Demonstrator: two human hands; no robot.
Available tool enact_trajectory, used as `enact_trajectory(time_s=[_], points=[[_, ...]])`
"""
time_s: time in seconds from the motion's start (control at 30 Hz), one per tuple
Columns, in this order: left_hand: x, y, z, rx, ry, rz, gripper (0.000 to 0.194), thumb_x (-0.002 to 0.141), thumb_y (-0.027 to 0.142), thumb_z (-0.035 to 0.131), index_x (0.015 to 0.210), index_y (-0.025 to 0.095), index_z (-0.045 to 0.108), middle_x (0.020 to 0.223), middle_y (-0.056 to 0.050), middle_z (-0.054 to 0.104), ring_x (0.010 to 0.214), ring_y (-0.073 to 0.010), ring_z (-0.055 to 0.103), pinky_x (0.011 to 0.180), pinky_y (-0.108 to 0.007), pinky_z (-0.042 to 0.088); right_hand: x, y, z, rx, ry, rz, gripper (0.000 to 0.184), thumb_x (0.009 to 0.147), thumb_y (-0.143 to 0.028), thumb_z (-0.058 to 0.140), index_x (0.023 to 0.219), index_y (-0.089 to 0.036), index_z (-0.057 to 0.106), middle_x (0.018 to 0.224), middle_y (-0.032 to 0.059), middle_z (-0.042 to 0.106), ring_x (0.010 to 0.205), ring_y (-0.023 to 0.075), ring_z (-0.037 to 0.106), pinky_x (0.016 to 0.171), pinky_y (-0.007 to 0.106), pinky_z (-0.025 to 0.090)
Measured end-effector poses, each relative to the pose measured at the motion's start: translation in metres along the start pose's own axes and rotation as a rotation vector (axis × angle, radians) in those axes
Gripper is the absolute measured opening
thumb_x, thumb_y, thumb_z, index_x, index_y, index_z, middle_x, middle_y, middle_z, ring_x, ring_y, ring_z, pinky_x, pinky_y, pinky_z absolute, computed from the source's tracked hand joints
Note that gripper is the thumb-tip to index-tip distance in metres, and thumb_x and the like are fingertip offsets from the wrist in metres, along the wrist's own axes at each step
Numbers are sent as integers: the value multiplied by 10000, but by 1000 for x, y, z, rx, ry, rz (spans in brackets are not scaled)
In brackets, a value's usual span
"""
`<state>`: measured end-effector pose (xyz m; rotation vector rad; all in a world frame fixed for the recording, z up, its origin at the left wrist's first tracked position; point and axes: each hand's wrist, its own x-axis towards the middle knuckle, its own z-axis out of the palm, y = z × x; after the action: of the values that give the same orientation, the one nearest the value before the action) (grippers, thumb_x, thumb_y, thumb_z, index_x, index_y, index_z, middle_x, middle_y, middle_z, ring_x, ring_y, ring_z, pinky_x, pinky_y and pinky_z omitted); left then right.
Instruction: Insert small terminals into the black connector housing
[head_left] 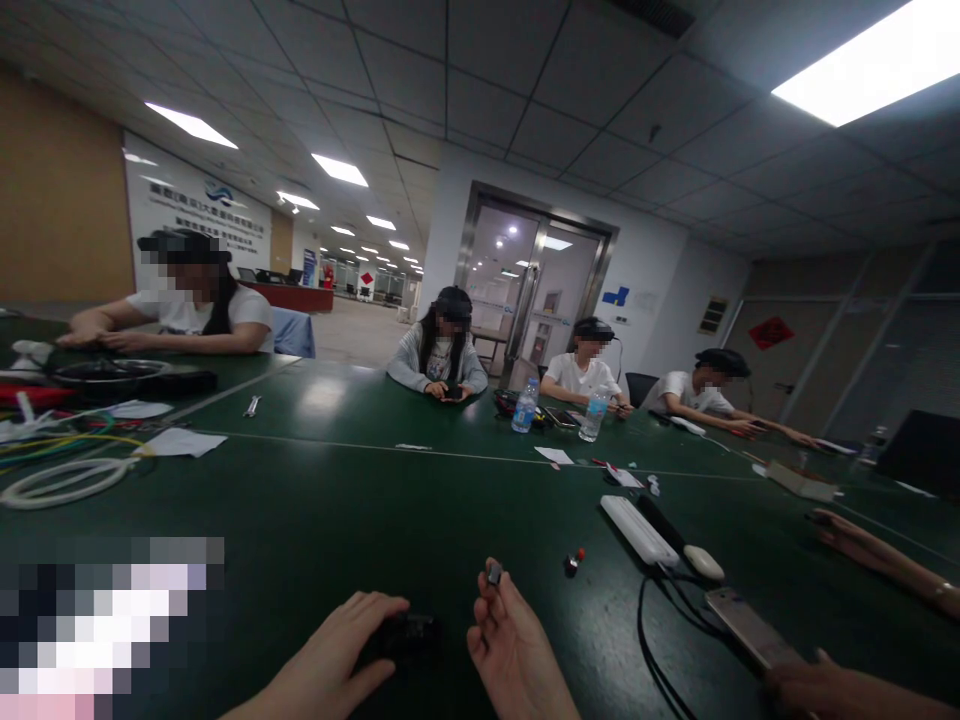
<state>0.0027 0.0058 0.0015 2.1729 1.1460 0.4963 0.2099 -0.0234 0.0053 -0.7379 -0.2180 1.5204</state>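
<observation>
My left hand [341, 645] is low in the middle, its fingers and thumb curved around the left end of a small black box-shaped object [417, 632]. That object is so dark against the table that its details do not show. My right hand [514, 635] is just to the right, palm turned up. Between its thumb and fingertips it pinches a small grey block-like piece [493, 573], raised above the table. A small dark part with a red-orange tip [574, 562] lies to the right of my right hand, apart from it.
On the dark green table [315, 520], a white power strip [639, 530] with black cables lies right. Another person's hand holds a phone [750, 625]; another arm [885, 560] reaches in. Water bottles [525, 408] stand farther back. Coiled tubing [67, 484] lies left. Several people sit across.
</observation>
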Motion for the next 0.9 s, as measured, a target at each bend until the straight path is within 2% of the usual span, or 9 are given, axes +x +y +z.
enact_trajectory(time_s=[0.47, 0.7, 0.9], points=[[3, -7, 9, 15, 72, 18, 451, 684, 192, 526, 1125, 279, 499, 1146, -5, 543, 1069, -220, 463, 958, -372, 324, 4, 2, -4, -17, 13, 9, 324, 535, -293, 765, 811, -193, 627, 740, -29, 656, 583, 75, 560, 493, 188, 401], [0, -1, 0, -9, 16, 10, 488, 728, 244, 525, 1205, 286, 429, 1185, -5, 514, 1095, -213, 437, 980, -368, 301, 0, 1, -3, -43, -25, 0, 300, 604, -303, 723, 866, -200, 621, 764, -29, 645, 610, 71, 557, 528, 191, 415], [-1, 3, -4, -22, -1, 38, 421, 737, 249, 530, 1153, 276, 473, 1153, -5, 525, 1064, -203, 451, 952, -349, 326, -2, 0, 0, -75, 15, -31, 267, 597, -291, 727, 827, -200, 625, 797, -22, 631, 617, 71, 539, 529, 192, 415]])
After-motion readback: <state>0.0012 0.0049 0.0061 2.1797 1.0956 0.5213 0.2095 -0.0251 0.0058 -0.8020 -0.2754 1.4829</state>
